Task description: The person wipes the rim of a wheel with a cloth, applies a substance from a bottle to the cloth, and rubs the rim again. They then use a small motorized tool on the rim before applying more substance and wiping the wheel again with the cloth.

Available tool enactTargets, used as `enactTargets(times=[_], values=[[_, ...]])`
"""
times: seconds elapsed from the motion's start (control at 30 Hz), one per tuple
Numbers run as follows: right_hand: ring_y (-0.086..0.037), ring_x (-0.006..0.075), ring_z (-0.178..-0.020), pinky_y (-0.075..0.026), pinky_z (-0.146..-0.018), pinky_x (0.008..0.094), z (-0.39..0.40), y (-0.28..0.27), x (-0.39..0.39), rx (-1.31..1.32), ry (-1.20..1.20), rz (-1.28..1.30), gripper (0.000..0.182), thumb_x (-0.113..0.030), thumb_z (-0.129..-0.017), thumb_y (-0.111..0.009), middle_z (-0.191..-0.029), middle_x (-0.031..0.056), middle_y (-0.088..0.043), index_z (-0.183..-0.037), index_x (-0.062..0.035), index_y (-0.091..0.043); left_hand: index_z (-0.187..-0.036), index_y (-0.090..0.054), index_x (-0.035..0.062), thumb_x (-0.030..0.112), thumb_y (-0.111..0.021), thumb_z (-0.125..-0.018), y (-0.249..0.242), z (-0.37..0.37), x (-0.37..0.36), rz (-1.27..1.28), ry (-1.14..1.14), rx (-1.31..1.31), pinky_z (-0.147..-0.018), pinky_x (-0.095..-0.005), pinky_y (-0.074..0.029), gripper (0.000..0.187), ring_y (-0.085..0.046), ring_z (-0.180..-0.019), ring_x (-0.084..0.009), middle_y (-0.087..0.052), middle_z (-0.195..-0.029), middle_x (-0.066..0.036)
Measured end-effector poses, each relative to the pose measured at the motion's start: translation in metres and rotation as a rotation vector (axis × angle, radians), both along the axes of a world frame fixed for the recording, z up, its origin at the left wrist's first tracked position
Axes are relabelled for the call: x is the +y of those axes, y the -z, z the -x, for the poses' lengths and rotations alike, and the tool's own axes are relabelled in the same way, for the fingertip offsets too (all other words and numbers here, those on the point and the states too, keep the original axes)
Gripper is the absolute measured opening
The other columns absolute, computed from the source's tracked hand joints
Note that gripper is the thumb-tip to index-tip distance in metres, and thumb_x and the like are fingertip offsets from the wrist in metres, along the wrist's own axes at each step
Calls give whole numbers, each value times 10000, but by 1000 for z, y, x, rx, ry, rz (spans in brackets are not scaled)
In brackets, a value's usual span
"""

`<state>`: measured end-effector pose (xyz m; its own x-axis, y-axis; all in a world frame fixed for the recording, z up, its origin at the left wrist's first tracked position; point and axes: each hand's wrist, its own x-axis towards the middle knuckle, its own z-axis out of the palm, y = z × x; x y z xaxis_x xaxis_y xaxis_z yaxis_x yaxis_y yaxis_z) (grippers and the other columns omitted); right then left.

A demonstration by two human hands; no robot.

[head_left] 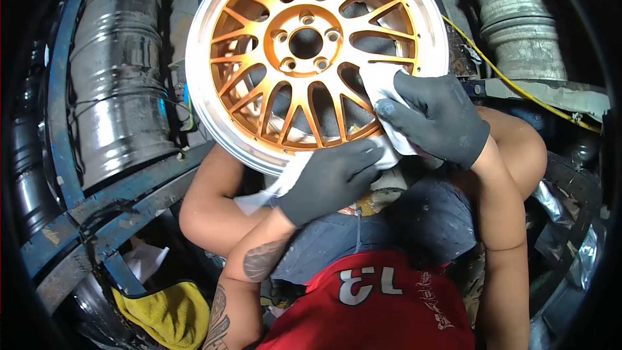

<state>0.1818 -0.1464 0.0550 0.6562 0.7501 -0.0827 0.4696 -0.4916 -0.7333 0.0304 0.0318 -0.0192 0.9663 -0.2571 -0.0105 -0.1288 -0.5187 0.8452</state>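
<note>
A wheel rim [308,78] with orange-gold spokes and a polished silver lip stands tilted in front of me, between my bare knees. My right hand [440,120], in a dark glove, grips a white cloth [389,84] against the spokes and lip at the lower right. Along the bottom of the lip lies my left hand [334,181], also gloved, its fingers curled over another white cloth [293,175]. Parts of that cloth stick out on both sides of the hand. Whether the two cloths join is hidden.
Stacked metal rims [120,71] stand at the left, and more rims [521,23] at the upper right. A blue metal frame [61,123] runs along the left. A yellow cable [512,84] crosses the right side. A yellow towel [165,314] lies lower left.
</note>
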Motion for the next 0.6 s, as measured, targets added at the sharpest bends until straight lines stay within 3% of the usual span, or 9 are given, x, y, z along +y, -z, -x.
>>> enactTargets(times=[0.13,0.27,0.33,0.37,0.43,0.47,0.53,0.57,0.6], values=[[-600,416,-668,-467,-591,462,3,1,3,-99,-84,93,278,-279,-935,-652,-696,202,-583,-837,-23,-607,-1177,-717,80,50,-714,-821,19,17,17,146,35,0,-956,-392,-534,357,-657,-1147,-325,-675,-1256,-168],[-578,391,-578,-446,-536,415,2,1,3,-17,1,112,305,-272,-938,-656,-622,184,-540,-779,-21,-589,-850,-765,36,-21,-687,-685,-20,32,97,-250,-128,220,-875,-359,-571,191,-726,-958,-302,-759,-1004,-123],[-596,388,-586,-456,-541,412,1,6,0,82,-85,189,332,-315,-954,-631,-640,183,-573,-781,-33,-598,-879,-734,26,-7,-709,-686,-30,25,102,-453,-137,309,-822,-361,-576,197,-720,-881,-312,-748,-965,-128],[-607,291,-556,-459,-534,368,0,9,1,142,-203,220,328,-297,-955,-646,-617,129,-590,-765,-31,-616,-938,-730,34,4,-698,-716,-22,35,90,-5,-272,393,-812,-368,-576,226,-717,-875,-312,-741,-988,-132],[-628,189,-527,-465,-521,328,5,14,6,284,-356,250,343,-300,-971,-648,-588,57,-609,-742,-46,-622,-1070,-681,64,66,-693,-801,7,36,74,103,-61,-13,-814,-410,-562,270,-701,-918,-328,-706,-1040,-143],[-647,202,-563,-478,-548,348,6,22,4,284,-416,291,315,-292,-976,-642,-613,71,-621,-790,-38,-633,-1056,-687,49,81,-669,-839,8,36,45,-66,-70,187,-882,-403,-553,220,-687,-1003,-312,-695,-1094,-153],[-678,225,-629,-499,-598,378,6,33,4,287,-524,340,278,-278,-984,-633,-657,93,-642,-871,-25,-650,-1089,-688,3,64,-608,-848,23,43,-8,59,-276,-186,-996,-421,-510,261,-646,-1096,-339,-684,-1126,-160],[-639,405,-732,-480,-637,464,1,33,5,421,-500,365,259,-306,-954,-636,-788,199,-642,-948,-47,-638,-1116,-672,-9,82,-627,-841,17,41,-16,73,-243,-179,-1023,-420,-494,292,-643,-1100,-355,-682,-1119,-159],[-639,406,-733,-479,-637,464,-4,30,8,459,-489,380,256,-304,-952,-638,-783,197,-640,-953,-48,-639,-1128,-674,-10,57,-619,-837,12,46,-18,255,-169,-83,-1028,-411,-498,304,-630,-1147,-337,-673,-1162,-164]])
